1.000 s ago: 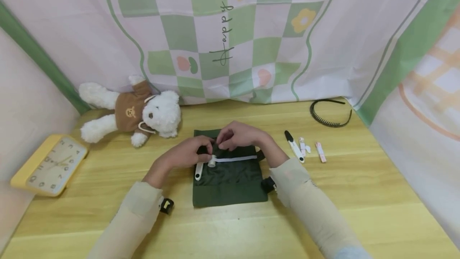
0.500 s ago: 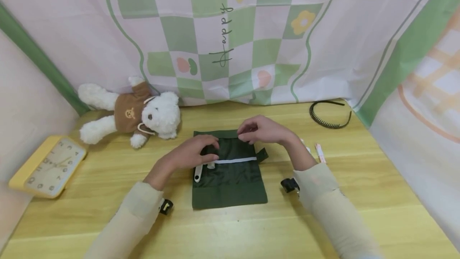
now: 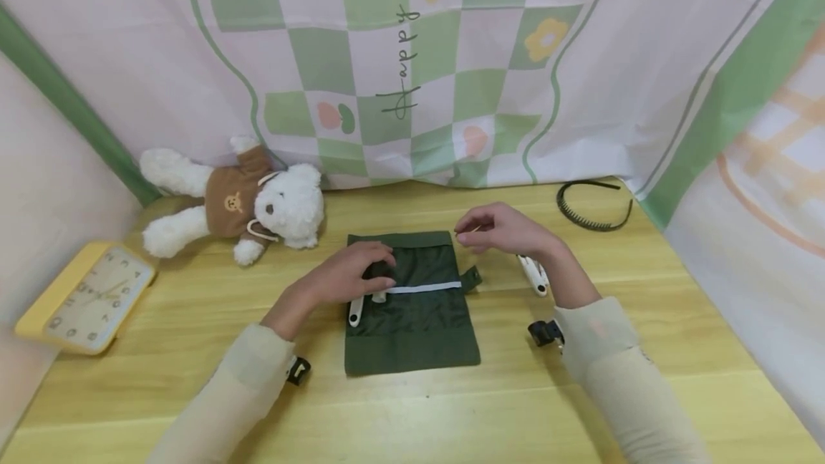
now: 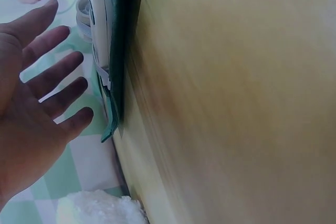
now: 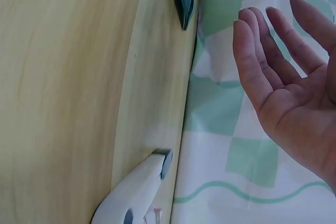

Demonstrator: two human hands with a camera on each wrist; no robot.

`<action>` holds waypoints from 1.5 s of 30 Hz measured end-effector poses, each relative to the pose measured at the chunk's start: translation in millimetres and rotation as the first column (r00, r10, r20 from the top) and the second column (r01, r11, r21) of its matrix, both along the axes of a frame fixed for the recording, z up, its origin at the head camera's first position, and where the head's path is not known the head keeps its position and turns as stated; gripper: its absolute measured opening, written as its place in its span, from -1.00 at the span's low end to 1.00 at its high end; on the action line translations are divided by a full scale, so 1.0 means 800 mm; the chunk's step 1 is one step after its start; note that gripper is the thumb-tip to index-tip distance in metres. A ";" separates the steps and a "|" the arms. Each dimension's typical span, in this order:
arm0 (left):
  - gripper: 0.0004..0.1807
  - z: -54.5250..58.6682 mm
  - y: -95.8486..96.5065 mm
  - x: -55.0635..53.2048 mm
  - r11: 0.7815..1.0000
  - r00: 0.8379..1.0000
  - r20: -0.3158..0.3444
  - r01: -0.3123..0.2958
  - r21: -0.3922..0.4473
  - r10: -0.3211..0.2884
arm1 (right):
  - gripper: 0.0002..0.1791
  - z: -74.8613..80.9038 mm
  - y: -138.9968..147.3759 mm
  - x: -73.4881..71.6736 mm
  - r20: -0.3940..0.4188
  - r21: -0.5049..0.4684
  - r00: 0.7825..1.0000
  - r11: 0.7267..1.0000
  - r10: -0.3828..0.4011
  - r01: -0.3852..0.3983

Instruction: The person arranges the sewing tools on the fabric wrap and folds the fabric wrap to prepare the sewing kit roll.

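Note:
A dark green cloth organizer [image 3: 419,349] lies spread on the table, crossed by a white elastic band [image 3: 425,287]. Under the band's left end sit a white slim handle [image 3: 356,311] with a black dot and a small pale cylindrical piece [image 3: 379,297], partly covered by my left hand [image 3: 344,272]. That hand hovers over the organizer's left side, fingers apart and empty, as the left wrist view shows. My right hand [image 3: 505,228] is in the air beyond the cloth's upper right corner, fingers gently bent, holding nothing. Below it lies a white tool [image 3: 533,276], also seen as a white body [image 5: 134,187] with a dark end.
A white plush bear [image 3: 290,203] in a brown top lies at the back left. A yellow clock [image 3: 90,296] stands at the left edge. At the back right is a black toothed headband [image 3: 589,224]. A patterned curtain [image 3: 399,56] hangs behind the table.
My right hand has moved right, from the organizer's upper middle to past its right edge, now over the white tool. My left hand has let its fingers spread apart, staying over the cloth.

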State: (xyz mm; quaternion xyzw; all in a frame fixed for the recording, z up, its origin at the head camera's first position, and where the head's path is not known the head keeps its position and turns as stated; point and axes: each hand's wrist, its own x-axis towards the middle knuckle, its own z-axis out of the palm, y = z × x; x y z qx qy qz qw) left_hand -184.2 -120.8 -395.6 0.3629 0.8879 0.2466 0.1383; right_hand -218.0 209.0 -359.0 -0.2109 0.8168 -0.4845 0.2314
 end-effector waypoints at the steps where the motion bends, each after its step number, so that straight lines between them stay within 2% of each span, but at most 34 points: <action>1: -0.58 0.000 0.000 0.000 1.000 1.000 0.003 -0.002 -0.005 0.002 | -0.55 0.000 0.003 0.000 0.000 0.004 1.000 1.000 -0.008 0.008; 7: -0.57 -0.001 0.004 -0.001 0.999 1.000 0.011 0.006 -0.033 -0.005 | -0.55 -0.007 0.021 -0.002 0.020 0.005 0.998 0.999 -0.051 0.051; 17: -0.57 -0.005 0.005 0.002 1.000 0.997 0.080 0.010 -0.030 -0.008 | -0.52 -0.014 0.046 -0.005 0.025 0.023 0.995 0.995 -0.097 0.097; 24: -0.55 -0.011 0.006 0.001 0.999 0.997 0.080 0.021 -0.047 -0.018 | -0.50 -0.020 0.063 -0.003 0.059 0.019 0.988 0.989 -0.145 0.144; 33: -0.53 -0.006 0.008 0.003 0.994 0.996 0.064 0.061 -0.088 -0.056 | -0.48 -0.030 0.083 -0.006 0.072 0.055 0.984 0.986 -0.163 0.159; 45: -0.39 -0.007 0.008 0.003 0.995 0.997 0.080 0.015 -0.096 -0.008 | -0.47 -0.031 0.096 -0.006 0.058 0.111 0.982 0.979 -0.179 0.172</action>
